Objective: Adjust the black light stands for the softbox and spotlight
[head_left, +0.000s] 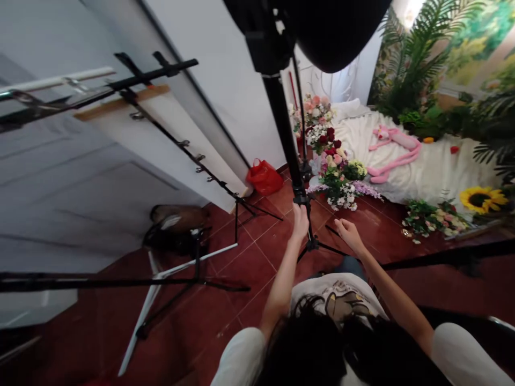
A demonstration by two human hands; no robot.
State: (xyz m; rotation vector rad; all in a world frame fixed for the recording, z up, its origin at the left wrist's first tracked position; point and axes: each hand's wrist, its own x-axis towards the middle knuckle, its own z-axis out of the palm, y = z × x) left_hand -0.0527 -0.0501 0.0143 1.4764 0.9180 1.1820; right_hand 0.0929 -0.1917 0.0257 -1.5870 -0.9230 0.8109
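A black light stand (286, 126) rises in front of me, with a large dark light head (336, 32) at the top of the view. My left hand (300, 221) is closed round the stand's pole, just below a black clamp collar (301, 197). To the right of the pole, apart from it, my right hand (349, 235) hangs in the air with its fingers curled in; I see nothing in it. The stand's spread legs (314, 245) rest on the floor between my forearms.
Flower bunches (336, 161) border a white cloth (438, 166) bearing a pink plush toy (398, 142). A sunflower (482, 199) lies at right. Against the left wall are a red bag (264, 177) and a backdrop rack (173, 136). Stand legs (181, 265) cross the red tiles (257, 257).
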